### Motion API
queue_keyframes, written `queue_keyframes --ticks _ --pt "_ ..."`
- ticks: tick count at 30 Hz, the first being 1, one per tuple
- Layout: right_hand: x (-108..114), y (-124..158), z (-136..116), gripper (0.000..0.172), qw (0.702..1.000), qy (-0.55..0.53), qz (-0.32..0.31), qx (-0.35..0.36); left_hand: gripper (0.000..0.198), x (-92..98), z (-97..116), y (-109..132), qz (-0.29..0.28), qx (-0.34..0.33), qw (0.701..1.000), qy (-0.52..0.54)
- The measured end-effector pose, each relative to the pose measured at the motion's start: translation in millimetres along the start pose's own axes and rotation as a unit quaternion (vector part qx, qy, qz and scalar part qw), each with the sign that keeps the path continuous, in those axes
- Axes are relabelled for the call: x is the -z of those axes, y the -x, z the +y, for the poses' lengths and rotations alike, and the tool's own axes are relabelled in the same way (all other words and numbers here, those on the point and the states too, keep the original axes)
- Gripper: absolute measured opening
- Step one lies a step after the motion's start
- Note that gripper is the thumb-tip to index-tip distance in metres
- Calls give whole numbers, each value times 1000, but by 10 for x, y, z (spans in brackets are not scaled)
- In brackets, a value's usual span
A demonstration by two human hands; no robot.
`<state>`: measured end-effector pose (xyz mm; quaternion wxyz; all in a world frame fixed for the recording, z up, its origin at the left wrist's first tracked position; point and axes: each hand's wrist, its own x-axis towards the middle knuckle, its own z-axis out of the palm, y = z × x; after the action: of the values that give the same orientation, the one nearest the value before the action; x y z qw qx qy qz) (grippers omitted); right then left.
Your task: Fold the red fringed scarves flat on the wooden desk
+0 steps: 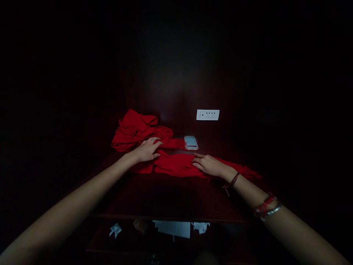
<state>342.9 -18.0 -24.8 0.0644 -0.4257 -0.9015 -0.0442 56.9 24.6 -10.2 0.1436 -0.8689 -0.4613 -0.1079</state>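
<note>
Head view: how do our fingers lie?

Our left hand [149,150] is open, fingers spread; our right hand [209,164] is open too, its fingers loosely extended and wrapped round nothing.

What are we touching?

A long, red, fringed strip of cloth [176,165], laid sideways across the dark, reddish-brown tabletop [165,195]. We judge it light, limp and hard to damage, though its thready red fringe [252,173] could tangle.

Where should we take hold?

By the long edges, we think, thumb against fingers; pinched at one point, the middle would probably sag. The surface looks smooth, so the fabric may slide easily.

And farther out?

Beyond our left hand sits a bunched, red cloth heap [134,127]. A slim, pale-edged phone [191,142] lies just behind the strip, and a white, rectangular socket plate [207,115] is on the dark wall [176,88]. Below the tabletop we see pale, flat paper [179,229].
</note>
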Motion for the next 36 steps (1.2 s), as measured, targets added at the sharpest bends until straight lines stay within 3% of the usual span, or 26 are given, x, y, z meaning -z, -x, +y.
queue_keyframes --ticks 1,4,7,9,11,14,16,18,22,24,26,27,29,32,34,36 --pt "-25 -44 -25 30 1000 -7 -6 -18 46 -25 146 -53 -5 -18 1000 8" --pt "-78 -118 -86 25 994 1 -37 -104 52 -134 459 -192 -97 -23 995 20" --pt "-85 -121 -74 26 981 45 -52 -184 32 -198 547 -194 -118 -47 992 20" --pt "-60 -87 16 27 971 72 -47 -224 21 -157 485 -98 -69 -86 993 34" --pt "-18 -26 174 29 958 80 -37 -271 21 -63 342 41 -13 -113 992 62" --pt "32 66 437 30 936 60 0 -348 23 53 68 223 71 -89 988 103" --pt "29 79 534 29 929 49 20 -367 23 48 -45 265 82 -53 987 127" --pt "0 39 530 28 935 33 15 -354 22 -14 -19 225 58 -36 987 149" --pt "-56 -117 339 26 950 -4 5 -313 36 -156 461 -17 60 15 986 155" --pt "-59 -162 264 28 950 -2 17 -312 52 -189 745 -140 10 29 992 119" --pt "-54 -141 263 28 947 19 25 -318 42 -183 881 -211 -37 6 996 87" --pt "-53 -102 297 27 945 34 27 -326 33 -165 863 -214 -31 -4 996 80" --pt "-63 21 423 27 933 63 21 -354 30 -115 659 -146 47 2 995 87" --pt "-109 233 664 26 905 66 -6 -419 36 -72 120 92 159 117 974 115" --pt "-150 308 782 25 895 54 -4 -442 32 -100 -192 264 131 212 957 148" --pt "-183 301 842 23 892 28 24 -451 31 -155 -354 389 73 296 939 160"
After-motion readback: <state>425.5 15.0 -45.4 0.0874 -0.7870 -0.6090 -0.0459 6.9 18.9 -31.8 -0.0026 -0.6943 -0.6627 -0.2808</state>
